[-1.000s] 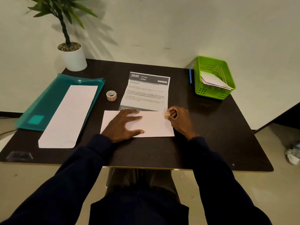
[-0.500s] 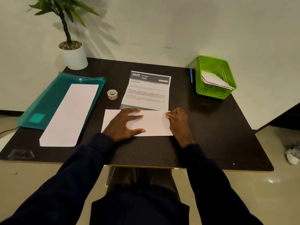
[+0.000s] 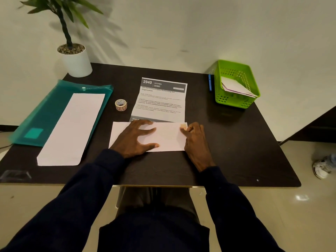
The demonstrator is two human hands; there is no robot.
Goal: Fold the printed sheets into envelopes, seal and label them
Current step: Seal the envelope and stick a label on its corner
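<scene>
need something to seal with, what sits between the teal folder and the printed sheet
A small roll sits on the table between the folder and the sheet, shown in the head view.

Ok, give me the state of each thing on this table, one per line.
Envelope: flat, pressed down by left hand.
Sticker: on envelope's top right corner, right hand touching.
Printed sheet: unfolded, creased, near edge under envelope.
Teal folder: closed, paper stack on top.
Green basket: holds envelopes.

A dark bench (image 3: 227,142) stands against a plain pale wall (image 3: 181,24), a potted plant (image 3: 76,59) at its far left corner; glossy beige floor (image 3: 300,215) below
</scene>
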